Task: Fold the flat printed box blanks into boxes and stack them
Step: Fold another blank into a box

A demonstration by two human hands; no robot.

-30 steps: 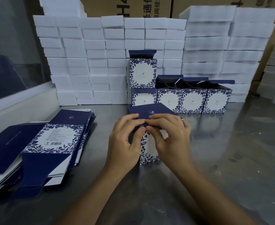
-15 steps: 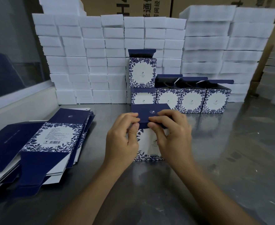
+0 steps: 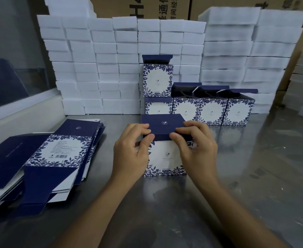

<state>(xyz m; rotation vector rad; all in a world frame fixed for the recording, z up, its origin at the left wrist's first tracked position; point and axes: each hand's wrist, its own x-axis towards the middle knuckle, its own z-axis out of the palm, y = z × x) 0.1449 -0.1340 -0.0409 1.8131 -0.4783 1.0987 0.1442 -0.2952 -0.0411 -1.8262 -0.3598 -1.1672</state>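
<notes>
Steel table (image 3: 236, 176) before white foam stacks (image 3: 102, 68), both hands (image 3: 131, 154) (image 3: 197, 149) pinching the box (image 3: 165, 154) lid's front edge

Your left hand (image 3: 131, 154) and right hand (image 3: 195, 151) cover both sides of the box (image 3: 165, 156), so you cannot see its side walls. The pile of flat blanks (image 3: 39, 161) runs off the left edge. The writing on the blanks is too small to read. The brown cartons (image 3: 147, 8) are cut off at the top.
</notes>
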